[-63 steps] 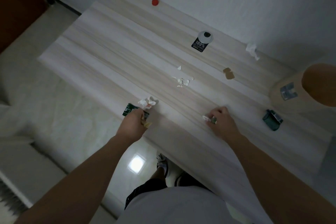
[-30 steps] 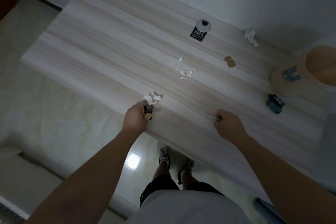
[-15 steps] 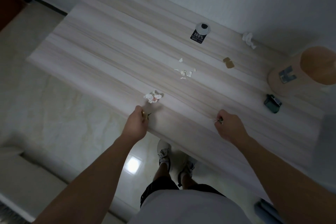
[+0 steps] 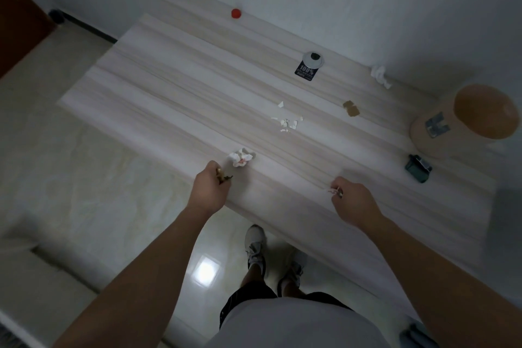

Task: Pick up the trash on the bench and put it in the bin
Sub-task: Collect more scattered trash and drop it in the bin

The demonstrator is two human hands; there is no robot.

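Head view shows our left hand (image 4: pixel 207 188) and right hand (image 4: pixel 354 200) each clenching small scraps (image 4: pixel 223 178), which may spill if we grab the near crumpled tissue (image 4: pixel 240 157).

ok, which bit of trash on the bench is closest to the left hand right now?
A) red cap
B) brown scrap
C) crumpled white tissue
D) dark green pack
C: the crumpled white tissue lies just past the left hand, while the other pieces sit much farther off.
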